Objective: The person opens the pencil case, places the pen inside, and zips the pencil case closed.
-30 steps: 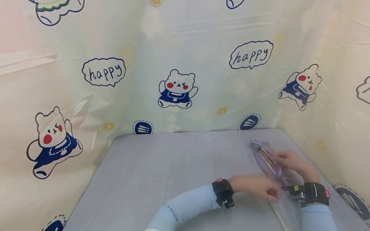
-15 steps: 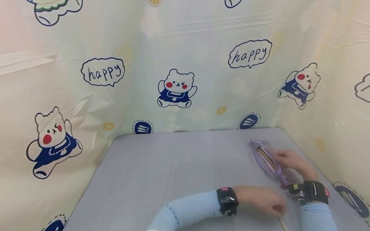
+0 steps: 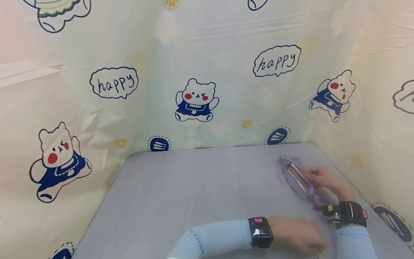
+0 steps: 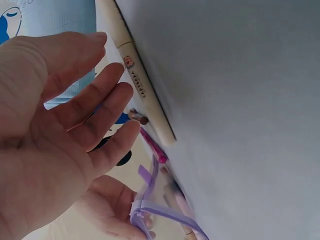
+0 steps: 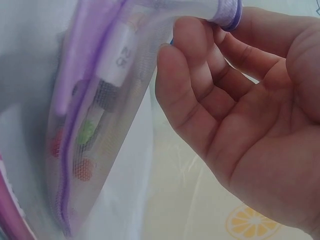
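Observation:
In the head view a mesh pencil case with purple trim lies at the table's right side, its mouth parted, with pens inside. My right hand pinches its edge between thumb and fingers; the right wrist view shows the purple-trimmed rim in that pinch. My left hand, blurred, is low over the table, nearer to me. Its fingers are loosely extended in the left wrist view, beside a cream pen marked CAPYBARA that lies on the table. Whether the fingertips touch the pen I cannot tell.
A pink pen-like thing and a small brown thing show between pen and case in the left wrist view. The grey tabletop is enclosed by a printed curtain at the back and sides.
My left hand has moved toward me and a little to the right, away from the pencil case. The right hand keeps its pinch on the case and has barely moved.

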